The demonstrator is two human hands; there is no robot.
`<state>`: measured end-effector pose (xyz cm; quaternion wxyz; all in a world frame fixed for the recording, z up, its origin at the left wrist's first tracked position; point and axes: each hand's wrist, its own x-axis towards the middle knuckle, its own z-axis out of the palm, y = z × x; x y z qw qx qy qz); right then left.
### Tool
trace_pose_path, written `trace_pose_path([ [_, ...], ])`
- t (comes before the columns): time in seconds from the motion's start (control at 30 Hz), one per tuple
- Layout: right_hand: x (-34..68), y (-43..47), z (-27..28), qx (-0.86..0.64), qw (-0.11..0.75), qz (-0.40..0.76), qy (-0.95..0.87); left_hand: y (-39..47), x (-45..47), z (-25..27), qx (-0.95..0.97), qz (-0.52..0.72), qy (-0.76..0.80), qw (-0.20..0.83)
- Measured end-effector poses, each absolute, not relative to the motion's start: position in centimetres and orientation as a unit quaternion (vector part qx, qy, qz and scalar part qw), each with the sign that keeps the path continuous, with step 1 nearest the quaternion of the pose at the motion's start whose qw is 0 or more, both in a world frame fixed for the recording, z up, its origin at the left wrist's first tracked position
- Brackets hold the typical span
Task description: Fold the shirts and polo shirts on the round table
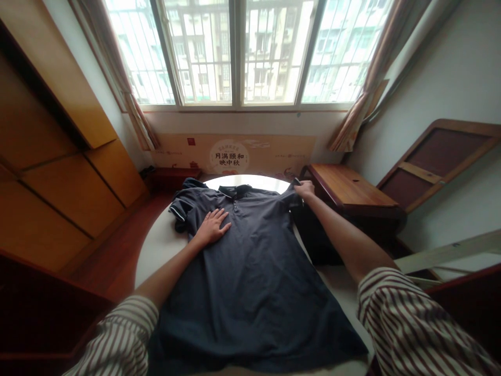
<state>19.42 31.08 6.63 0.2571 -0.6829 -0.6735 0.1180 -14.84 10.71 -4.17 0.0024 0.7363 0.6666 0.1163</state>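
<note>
A dark navy polo shirt (250, 271) lies spread out with its buttoned front up and its collar toward the window. Beneath it is a round white table (156, 250). My left hand (212, 226) rests flat on the chest of the shirt, fingers spread. At the upper right, my right hand (304, 190) grips the end of the shirt's sleeve and pulls it out to the side, slightly raised. The other sleeve, with a white-striped cuff, lies loosely bunched at the left edge of the shirt. Dark cloth hangs below the gripped sleeve.
A wooden desk (352, 185) stands beyond the table at the right, near a leaning wooden panel (438, 156). Wooden cabinets (55, 209) line the left wall. Ahead are a barred window (270, 52), curtains (135, 117) and a printed banner (266, 151) below the sill.
</note>
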Motion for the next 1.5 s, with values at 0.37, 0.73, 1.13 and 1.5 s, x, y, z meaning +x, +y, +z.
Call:
trace_pose_path([
  [0.37, 11.4, 28.7, 6.5, -0.563, 0.176, 0.226, -0.775, 10.8, -14.9, -4.4, 0.737, 0.115, 0.666, -0.003],
  [0.73, 12.5, 31.7, 2.9, -0.596, 0.163, 0.257, -0.743, 10.6, -14.7, -4.0, 0.736, 0.113, 0.668, -0.003],
  [1.13, 11.7, 33.6, 1.9, -0.633, 0.181, 0.148, -0.738, 10.4, -14.5, -3.8, 0.735, 0.118, 0.668, -0.007],
  [1.5, 11.2, 26.1, 5.2, -0.524, 0.133, 0.091, -0.836, 10.6, -14.6, -3.6, 0.741, 0.152, 0.654, 0.001],
])
